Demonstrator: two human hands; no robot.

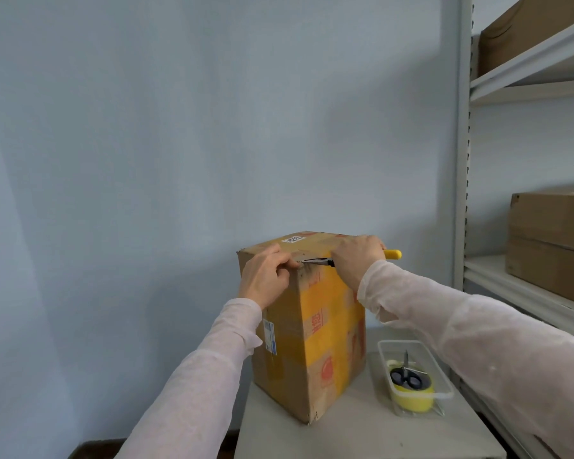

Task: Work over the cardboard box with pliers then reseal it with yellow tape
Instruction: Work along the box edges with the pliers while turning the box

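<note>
The cardboard box stood upright near the left edge of the worktop. The step looked like nipping something at its top edge with the pliers (just what was too small to tell). That seemed best done with a short, level pull against a braced flap. The right hand reached over the top, fingers curled round the handles. The left hand pinched the box's edge beside the tips. Yellow tape lay near the right edge.

grips yellow-handled pliers in right hand, black tip just beside left fingers. pinches top corner of upright cardboard box with left hand. well below right fingers: clear tray with yellow tape, scissors lying on it.
</note>
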